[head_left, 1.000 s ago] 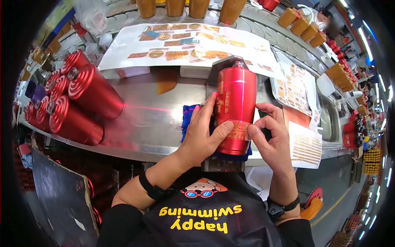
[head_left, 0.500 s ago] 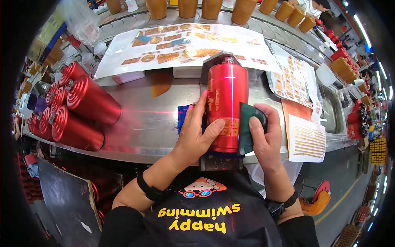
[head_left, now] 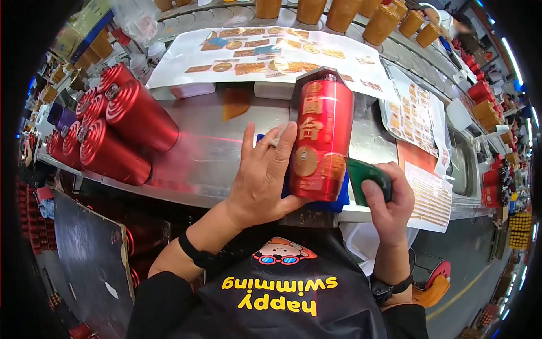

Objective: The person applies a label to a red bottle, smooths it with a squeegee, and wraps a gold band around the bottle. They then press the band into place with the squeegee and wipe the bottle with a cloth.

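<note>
A shiny red bottle point(head_left: 333, 133) with gold lettering and a round gold emblem point(head_left: 305, 161) lies on a blue cloth point(head_left: 342, 199), its neck pointing away from me against a dark angular holder point(head_left: 305, 85). My left hand point(head_left: 257, 178) is beside its left side, fingers stretched and spread, with the thumb at the bottle's base. A small pale bit shows between those fingers; I cannot make out what it is. My right hand point(head_left: 389, 198) grips a green scraper point(head_left: 367, 179), whose edge is close to the bottle's lower right side.
Several red bottles point(head_left: 138, 116) lie stacked at the left on the metal bench point(head_left: 209, 161). Behind the work spreads a white sheet of gold decals point(head_left: 195, 53). More decal sheets point(head_left: 415, 110) and a sink point(head_left: 464, 164) are at the right. Brown jars point(head_left: 344, 14) line the back conveyor.
The bottle has turned, bringing large gold lettering and a round emblem into view. My left fingers have spread away from its side. My right hand has drawn the scraper slightly rightward.
</note>
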Available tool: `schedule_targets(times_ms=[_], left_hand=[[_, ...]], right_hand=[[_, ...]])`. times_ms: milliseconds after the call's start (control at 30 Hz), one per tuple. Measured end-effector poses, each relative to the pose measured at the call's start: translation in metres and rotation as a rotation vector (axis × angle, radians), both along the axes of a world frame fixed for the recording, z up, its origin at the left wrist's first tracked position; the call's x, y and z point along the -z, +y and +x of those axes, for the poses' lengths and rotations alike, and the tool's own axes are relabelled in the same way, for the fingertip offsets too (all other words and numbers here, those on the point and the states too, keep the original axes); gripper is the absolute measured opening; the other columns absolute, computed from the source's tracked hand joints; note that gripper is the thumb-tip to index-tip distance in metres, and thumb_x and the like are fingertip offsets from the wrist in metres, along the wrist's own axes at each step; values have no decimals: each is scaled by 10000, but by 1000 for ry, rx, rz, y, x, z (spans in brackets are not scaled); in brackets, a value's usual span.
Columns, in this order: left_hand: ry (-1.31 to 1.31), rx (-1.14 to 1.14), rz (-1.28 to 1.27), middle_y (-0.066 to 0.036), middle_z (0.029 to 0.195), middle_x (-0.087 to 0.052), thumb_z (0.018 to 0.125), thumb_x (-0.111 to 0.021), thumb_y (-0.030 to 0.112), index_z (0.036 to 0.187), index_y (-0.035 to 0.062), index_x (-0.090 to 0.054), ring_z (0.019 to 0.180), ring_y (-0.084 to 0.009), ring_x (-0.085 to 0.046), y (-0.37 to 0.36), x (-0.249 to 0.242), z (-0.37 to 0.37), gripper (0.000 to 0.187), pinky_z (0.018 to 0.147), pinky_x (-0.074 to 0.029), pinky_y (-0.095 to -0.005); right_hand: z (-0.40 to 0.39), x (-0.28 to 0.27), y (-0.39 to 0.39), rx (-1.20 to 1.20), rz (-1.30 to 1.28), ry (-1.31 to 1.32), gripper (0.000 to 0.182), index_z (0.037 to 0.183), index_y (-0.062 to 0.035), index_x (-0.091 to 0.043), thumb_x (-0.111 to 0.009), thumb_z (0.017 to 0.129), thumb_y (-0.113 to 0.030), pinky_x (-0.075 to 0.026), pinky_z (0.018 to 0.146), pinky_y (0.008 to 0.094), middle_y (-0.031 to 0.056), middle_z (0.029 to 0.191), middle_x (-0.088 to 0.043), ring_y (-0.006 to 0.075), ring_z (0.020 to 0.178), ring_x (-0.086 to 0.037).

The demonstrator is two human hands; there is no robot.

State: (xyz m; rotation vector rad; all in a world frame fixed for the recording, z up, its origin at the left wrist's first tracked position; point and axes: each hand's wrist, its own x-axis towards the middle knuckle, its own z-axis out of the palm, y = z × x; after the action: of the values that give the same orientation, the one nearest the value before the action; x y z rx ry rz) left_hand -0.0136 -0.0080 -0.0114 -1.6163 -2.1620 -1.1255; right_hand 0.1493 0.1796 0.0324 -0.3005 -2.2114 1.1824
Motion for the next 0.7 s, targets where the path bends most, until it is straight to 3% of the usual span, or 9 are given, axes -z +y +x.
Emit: schedule_targets(times_ms=[100, 267, 367, 600, 700], left_hand=[[82, -47, 14, -237, 1429, -476, 707, -815, 540, 1499, -36, -295, 1293, -412, -477, 3, 8, 1, 1108, 1175, -121, -623], [5, -33, -12, -230, 1424, -479, 711, -810, 549, 1485, -13, -323, 1295, -419, -467, 6, 8, 2, 1073, 1177, -141, -612], [-24, -7, 23, -224, 1409, -485, 701, -824, 497, 1490, 31, -344, 1308, -443, -436, 7, 9, 4, 1034, 1165, -139, -623], [-14, 25, 112, -202, 1434, -479, 767, -786, 445, 1462, 99, -423, 1356, -442, -389, 5, 14, 9, 857, 1168, -127, -618], [4, 44, 176, -170, 1427, -504, 807, -757, 416, 1375, 144, -553, 1375, -411, -378, 6, 17, 12, 663, 1177, -119, -608]], right_hand=[[6, 4, 0, -26, -270, -75, 213, 1075, 18, -618, -687, 915, -105, -473, 695, 232, 41, 887, -643, 91, 782, -582], [19, 3, 3, -64, -502, -170, 240, 1100, 22, -603, -681, 909, -101, -499, 684, 228, 34, 909, -666, 75, 782, -607], [16, 3, 5, -123, -400, -245, 226, 1080, 17, -617, -687, 897, -95, -506, 672, 232, 33, 886, -675, 74, 769, -618], [9, 0, 1, -190, -460, -248, 231, 1069, 21, -628, -688, 881, -98, -508, 683, 231, 31, 877, -681, 76, 767, -618], [10, 0, 2, -152, -516, -258, 230, 1064, 22, -631, -689, 877, -97, -509, 689, 235, 35, 880, -684, 76, 768, -616]])
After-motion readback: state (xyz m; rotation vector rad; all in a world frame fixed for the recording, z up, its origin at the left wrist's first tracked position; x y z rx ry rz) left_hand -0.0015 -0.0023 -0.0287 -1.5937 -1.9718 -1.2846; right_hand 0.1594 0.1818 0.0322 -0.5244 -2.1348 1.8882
